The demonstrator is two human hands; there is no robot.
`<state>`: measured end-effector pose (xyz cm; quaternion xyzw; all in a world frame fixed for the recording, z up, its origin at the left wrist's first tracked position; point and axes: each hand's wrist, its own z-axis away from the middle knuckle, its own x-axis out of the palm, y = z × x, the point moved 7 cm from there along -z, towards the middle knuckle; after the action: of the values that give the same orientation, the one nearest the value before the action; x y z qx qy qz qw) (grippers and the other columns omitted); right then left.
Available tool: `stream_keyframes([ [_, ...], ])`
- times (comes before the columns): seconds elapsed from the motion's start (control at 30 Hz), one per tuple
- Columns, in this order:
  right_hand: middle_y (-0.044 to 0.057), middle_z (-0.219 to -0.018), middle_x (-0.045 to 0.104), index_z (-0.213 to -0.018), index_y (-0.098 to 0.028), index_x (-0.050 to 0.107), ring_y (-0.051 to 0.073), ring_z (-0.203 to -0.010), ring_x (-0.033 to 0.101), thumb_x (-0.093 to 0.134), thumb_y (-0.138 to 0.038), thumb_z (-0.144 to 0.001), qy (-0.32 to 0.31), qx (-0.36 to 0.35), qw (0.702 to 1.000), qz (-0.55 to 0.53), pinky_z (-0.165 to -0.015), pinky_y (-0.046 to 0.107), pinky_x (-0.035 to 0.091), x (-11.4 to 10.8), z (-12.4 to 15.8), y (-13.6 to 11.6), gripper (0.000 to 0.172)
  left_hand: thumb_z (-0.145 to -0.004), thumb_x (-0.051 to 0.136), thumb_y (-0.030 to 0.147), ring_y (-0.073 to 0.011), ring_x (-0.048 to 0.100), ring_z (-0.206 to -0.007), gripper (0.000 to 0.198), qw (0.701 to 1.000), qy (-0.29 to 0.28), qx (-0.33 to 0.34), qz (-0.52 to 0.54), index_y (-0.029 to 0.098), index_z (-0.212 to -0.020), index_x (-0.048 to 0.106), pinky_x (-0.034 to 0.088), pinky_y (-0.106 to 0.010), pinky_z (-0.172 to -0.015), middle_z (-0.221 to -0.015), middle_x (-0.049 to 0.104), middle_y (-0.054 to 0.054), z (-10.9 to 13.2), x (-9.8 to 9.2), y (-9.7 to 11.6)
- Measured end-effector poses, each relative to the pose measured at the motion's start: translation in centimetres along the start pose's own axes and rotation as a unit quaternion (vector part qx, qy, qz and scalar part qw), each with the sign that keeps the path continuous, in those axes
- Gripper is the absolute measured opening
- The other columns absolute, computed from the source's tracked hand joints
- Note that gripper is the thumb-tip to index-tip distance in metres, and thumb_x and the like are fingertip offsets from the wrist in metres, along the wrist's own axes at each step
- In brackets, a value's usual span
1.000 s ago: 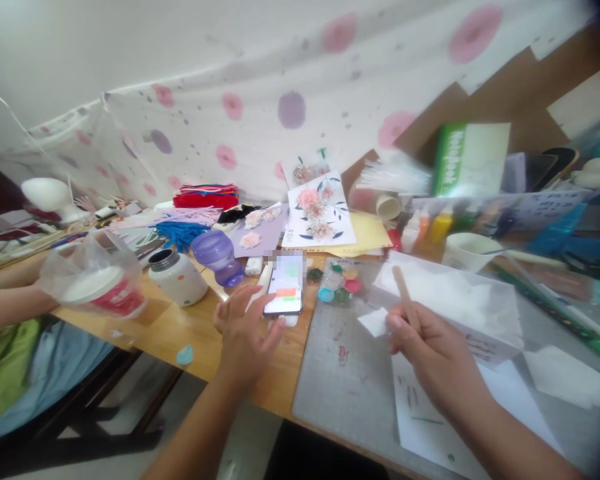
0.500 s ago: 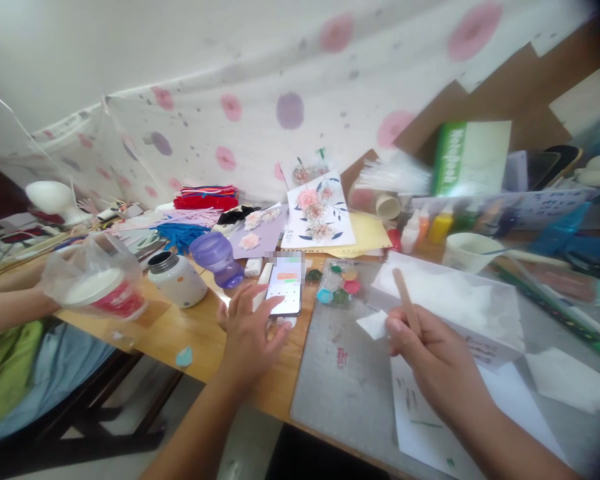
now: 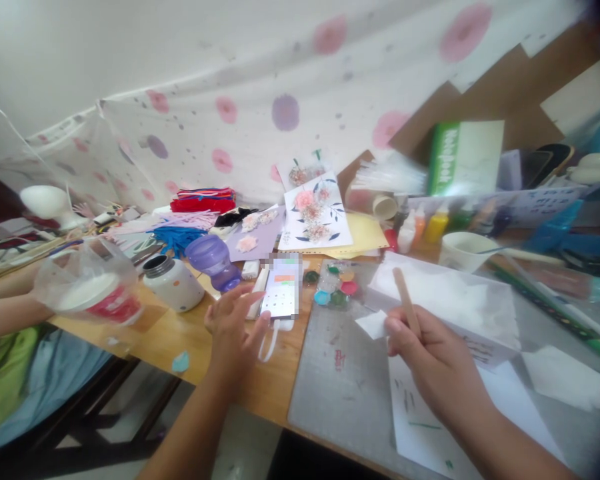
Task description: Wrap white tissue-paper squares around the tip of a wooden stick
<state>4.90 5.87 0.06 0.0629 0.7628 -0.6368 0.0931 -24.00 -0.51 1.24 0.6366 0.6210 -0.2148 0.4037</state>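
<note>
A smartphone (image 3: 281,288) with a lit screen lies on the wooden table. My left hand (image 3: 234,330) is beside its lower left corner, fingers spread and holding nothing; whether a fingertip touches the phone's edge I cannot tell. A white cable (image 3: 267,347) loops below the phone. My right hand (image 3: 425,347) grips a flat wooden craft stick (image 3: 404,300), which points up out of the fist. From the same fingers a small white piece of paper (image 3: 373,325) sticks out to the left. Under that hand lie a white sheet with marks (image 3: 415,417) and a grey cutting mat (image 3: 340,393).
A white box (image 3: 450,293) stands behind my right hand, with paint bottles (image 3: 437,223) and a white cup (image 3: 465,250) beyond. Small coloured paint pots (image 3: 335,287) sit by the phone. At left are a white jar (image 3: 174,283), a purple cup (image 3: 213,260) and another person's arm (image 3: 10,310) near a bagged tub (image 3: 110,300).
My left hand has drawn back left from over the phone's screen, and the white cable below it now shows. My right hand keeps its hold on the stick and paper.
</note>
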Motion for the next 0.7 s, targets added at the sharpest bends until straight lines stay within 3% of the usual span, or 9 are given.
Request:
stream_keyframes([
  [0.4, -0.003, -0.057, 0.053, -0.062, -0.024, 0.053, 0.016, -0.053, 0.051, 0.053, -0.039, -0.088, -0.009, -0.019, 0.999, 0.032, -0.051, 0.025, 0.042, 0.1, 0.0, -0.1, 0.030, -0.094, 0.048, 0.028, -0.0325, 0.061, -0.110, 0.027, 0.999, 0.011, -0.041, -0.010, 0.024, -0.101, 0.074, 0.036, -0.058, -0.098, -0.117, 0.066, -0.011, -0.3, -0.1, -0.8],
  [0.7, -0.002, -0.058, 0.056, -0.062, -0.025, 0.054, 0.016, -0.055, 0.053, 0.055, -0.037, -0.087, -0.003, -0.013, 0.999, 0.035, -0.054, 0.026, 0.044, -0.1, 0.1, -0.4, 0.028, -0.091, 0.049, 0.026, -0.0323, 0.060, -0.112, 0.029, 0.999, -0.022, -0.035, -0.015, 0.027, -0.106, 0.074, 0.034, -0.059, -0.100, -0.124, 0.064, -0.010, 0.3, 0.7, -1.5],
])
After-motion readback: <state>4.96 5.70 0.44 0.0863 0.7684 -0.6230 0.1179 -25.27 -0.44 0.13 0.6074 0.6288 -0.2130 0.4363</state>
